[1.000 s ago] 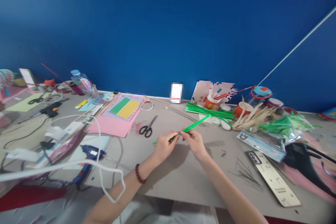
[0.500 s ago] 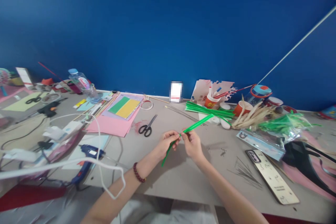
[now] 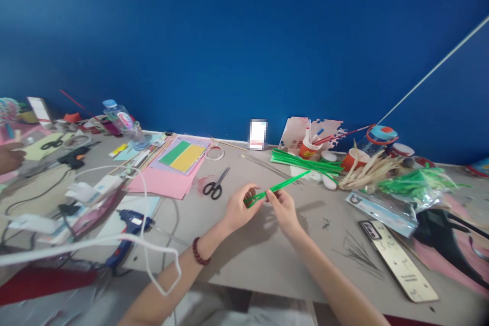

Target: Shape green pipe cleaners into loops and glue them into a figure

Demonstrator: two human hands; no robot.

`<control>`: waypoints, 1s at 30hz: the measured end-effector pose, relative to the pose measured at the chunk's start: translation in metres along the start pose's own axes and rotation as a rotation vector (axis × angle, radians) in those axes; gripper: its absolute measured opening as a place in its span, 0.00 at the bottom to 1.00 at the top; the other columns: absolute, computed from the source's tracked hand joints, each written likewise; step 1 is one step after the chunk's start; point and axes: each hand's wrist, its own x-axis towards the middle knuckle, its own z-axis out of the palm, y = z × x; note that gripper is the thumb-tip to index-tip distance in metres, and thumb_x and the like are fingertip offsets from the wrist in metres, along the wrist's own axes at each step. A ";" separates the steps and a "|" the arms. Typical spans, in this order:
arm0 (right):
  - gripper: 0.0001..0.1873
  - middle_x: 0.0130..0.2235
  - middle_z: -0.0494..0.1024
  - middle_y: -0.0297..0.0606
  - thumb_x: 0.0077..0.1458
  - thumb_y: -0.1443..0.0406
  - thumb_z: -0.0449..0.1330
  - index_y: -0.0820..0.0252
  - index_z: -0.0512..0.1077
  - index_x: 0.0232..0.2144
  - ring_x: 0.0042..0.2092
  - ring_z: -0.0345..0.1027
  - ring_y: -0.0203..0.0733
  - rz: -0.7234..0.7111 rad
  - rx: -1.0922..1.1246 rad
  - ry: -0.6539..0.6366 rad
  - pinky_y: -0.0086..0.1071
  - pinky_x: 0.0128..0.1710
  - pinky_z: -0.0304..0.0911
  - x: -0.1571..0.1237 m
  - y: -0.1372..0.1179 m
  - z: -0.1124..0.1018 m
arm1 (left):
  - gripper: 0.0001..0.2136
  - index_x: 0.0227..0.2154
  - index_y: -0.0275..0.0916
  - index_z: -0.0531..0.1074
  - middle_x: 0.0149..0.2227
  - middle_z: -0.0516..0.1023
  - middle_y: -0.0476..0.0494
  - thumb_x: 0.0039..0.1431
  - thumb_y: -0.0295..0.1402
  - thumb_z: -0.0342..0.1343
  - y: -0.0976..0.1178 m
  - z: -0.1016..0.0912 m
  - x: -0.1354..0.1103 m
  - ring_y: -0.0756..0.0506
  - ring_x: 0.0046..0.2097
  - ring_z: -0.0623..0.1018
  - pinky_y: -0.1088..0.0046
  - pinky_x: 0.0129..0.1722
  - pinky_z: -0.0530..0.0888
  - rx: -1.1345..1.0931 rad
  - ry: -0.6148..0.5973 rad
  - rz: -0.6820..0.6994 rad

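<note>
Thin green strips that look like pipe cleaners (image 3: 287,182) lie side by side, slanting from my left hand up to the right. My left hand (image 3: 241,210) curls round their lower end, its fingers partly hiding the strands. Close beside it, my right hand (image 3: 281,210) pinches the same strips between thumb and fingers. Both hands are raised over the grey table. Behind them lies a bundle of similar green stems (image 3: 305,162). Black-handled scissors (image 3: 216,186) rest to the left of my hands.
A blue glue gun (image 3: 132,224) and looping white cable (image 3: 160,250) are at left. Coloured sheets (image 3: 156,181) and a tape roll (image 3: 214,153) lie behind. Loose dark wires (image 3: 361,253) and a phone (image 3: 399,262) are at right. Another person's hand (image 3: 11,157) shows at far left.
The green strips have tilted flatter, their lower end swinging up into my left hand, which has turned and curled round them. Another person's hand has appeared at the far left.
</note>
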 end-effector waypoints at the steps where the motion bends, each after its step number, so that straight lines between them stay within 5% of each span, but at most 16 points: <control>1: 0.17 0.22 0.70 0.32 0.45 0.52 0.61 0.60 0.67 0.21 0.26 0.63 0.36 0.034 0.020 0.014 0.31 0.29 0.60 0.000 0.000 0.000 | 0.13 0.40 0.40 0.71 0.32 0.73 0.45 0.52 0.39 0.56 -0.001 -0.001 -0.001 0.49 0.31 0.71 0.74 0.32 0.68 0.165 0.049 0.118; 6: 0.19 0.19 0.65 0.30 0.44 0.52 0.62 0.59 0.63 0.17 0.23 0.58 0.34 0.101 0.108 0.015 0.29 0.27 0.57 0.000 0.001 0.002 | 0.11 0.38 0.41 0.74 0.35 0.76 0.39 0.60 0.35 0.48 -0.013 -0.001 -0.002 0.44 0.38 0.75 0.68 0.40 0.67 0.567 0.039 0.389; 13: 0.19 0.18 0.64 0.30 0.45 0.51 0.60 0.58 0.64 0.17 0.23 0.58 0.34 0.089 0.004 0.027 0.29 0.25 0.57 -0.004 -0.002 0.005 | 0.11 0.35 0.41 0.74 0.30 0.74 0.40 0.61 0.33 0.46 -0.019 0.002 0.000 0.44 0.34 0.74 0.70 0.37 0.66 0.589 0.046 0.409; 18: 0.17 0.22 0.69 0.33 0.48 0.52 0.58 0.60 0.67 0.22 0.26 0.61 0.37 -0.076 -0.161 0.057 0.31 0.28 0.59 -0.005 0.006 0.004 | 0.11 0.29 0.39 0.73 0.27 0.71 0.42 0.60 0.33 0.46 -0.007 0.007 -0.004 0.46 0.31 0.71 0.72 0.34 0.65 0.494 0.038 0.321; 21: 0.14 0.26 0.72 0.35 0.53 0.55 0.55 0.59 0.68 0.26 0.29 0.64 0.39 -0.203 -0.276 0.055 0.33 0.33 0.60 -0.006 0.008 0.003 | 0.10 0.28 0.38 0.72 0.27 0.71 0.44 0.58 0.35 0.48 0.001 0.010 -0.005 0.48 0.30 0.70 0.74 0.30 0.65 0.243 0.030 0.174; 25: 0.10 0.28 0.72 0.36 0.55 0.59 0.53 0.58 0.67 0.26 0.32 0.65 0.40 -0.337 -0.372 0.049 0.34 0.35 0.61 -0.009 0.005 0.003 | 0.12 0.23 0.36 0.69 0.18 0.64 0.51 0.51 0.41 0.54 0.003 0.013 -0.001 0.53 0.20 0.64 0.77 0.20 0.61 -0.288 -0.065 -0.231; 30: 0.08 0.30 0.74 0.38 0.55 0.62 0.52 0.57 0.68 0.27 0.36 0.67 0.44 -0.426 -0.436 0.052 0.37 0.38 0.62 -0.008 0.002 0.003 | 0.09 0.20 0.34 0.68 0.17 0.63 0.52 0.44 0.35 0.59 0.001 0.012 0.004 0.57 0.18 0.61 0.80 0.18 0.60 -0.784 -0.248 -0.526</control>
